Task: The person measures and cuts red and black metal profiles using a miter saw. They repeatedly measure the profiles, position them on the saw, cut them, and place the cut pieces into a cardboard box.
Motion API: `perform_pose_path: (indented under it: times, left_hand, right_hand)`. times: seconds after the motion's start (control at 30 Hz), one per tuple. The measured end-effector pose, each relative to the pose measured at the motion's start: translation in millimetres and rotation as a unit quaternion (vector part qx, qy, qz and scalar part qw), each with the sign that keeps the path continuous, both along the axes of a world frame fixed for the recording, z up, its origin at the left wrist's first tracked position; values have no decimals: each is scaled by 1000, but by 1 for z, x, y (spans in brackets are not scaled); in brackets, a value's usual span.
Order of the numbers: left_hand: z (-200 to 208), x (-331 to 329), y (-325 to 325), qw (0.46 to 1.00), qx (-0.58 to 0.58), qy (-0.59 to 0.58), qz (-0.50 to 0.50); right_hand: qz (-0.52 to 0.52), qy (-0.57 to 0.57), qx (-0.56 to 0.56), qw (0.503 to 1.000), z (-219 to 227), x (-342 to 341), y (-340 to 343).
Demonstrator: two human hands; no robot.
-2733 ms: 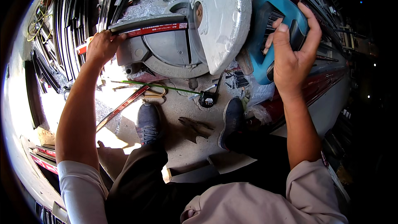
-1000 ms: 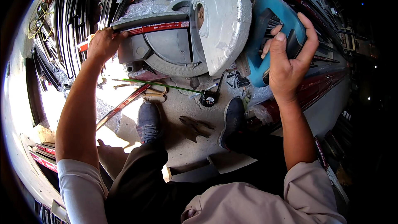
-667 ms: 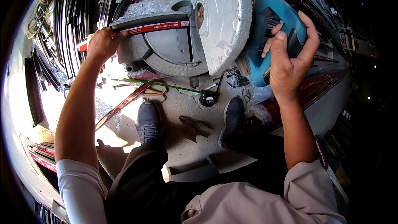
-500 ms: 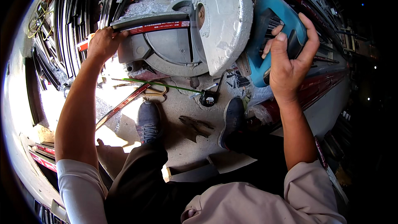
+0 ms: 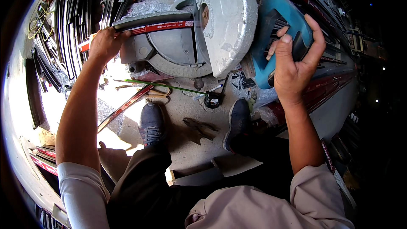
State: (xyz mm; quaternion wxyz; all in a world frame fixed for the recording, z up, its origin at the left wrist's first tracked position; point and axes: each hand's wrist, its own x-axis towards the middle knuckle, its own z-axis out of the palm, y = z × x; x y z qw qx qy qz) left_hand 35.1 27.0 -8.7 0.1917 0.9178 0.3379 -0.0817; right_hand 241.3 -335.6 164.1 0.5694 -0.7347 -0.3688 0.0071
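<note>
A miter saw (image 5: 169,50) stands on the floor in front of me, its round grey blade guard (image 5: 231,25) dusted with metal shavings. My right hand (image 5: 294,61) is wrapped round the saw's teal handle (image 5: 271,6), thumb and fingers curled through the loop. My left hand (image 5: 106,44) grips a long bar with a red printed film (image 5: 163,27). It presses the bar against the saw's fence, and the bar's right end reaches the blade guard. The blade itself is hidden behind the guard.
Near my feet lie a tape measure (image 5: 213,99) with its green tape (image 5: 169,86) drawn out, a pair of pliers (image 5: 199,128) and a red-filmed strip (image 5: 127,107). Dark metal profiles (image 5: 78,12) are stacked at the left. Red-wrapped profiles (image 5: 328,87) lie at the right.
The saw's guard and handle have shifted very slightly left, my right hand with them. My left hand and the bar stay practically where they were.
</note>
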Motion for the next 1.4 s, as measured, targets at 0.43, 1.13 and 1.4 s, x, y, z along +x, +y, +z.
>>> perform_pose_path:
  times: [0.43, 1.13, 1.4]
  left_hand:
    - [-1, 0, 0, 1000, 0, 0, 18]
    - [-5, -1, 1, 1000, 10, -14, 14]
    - [-4, 0, 0, 1000, 4, -1, 20]
  right_hand:
    - [-4, -6, -3, 1000, -5, -4, -3]
    - [-36, -44, -23, 998, -28, -12, -17]
    - [-44, -58, -11, 997, -42, -15, -22]
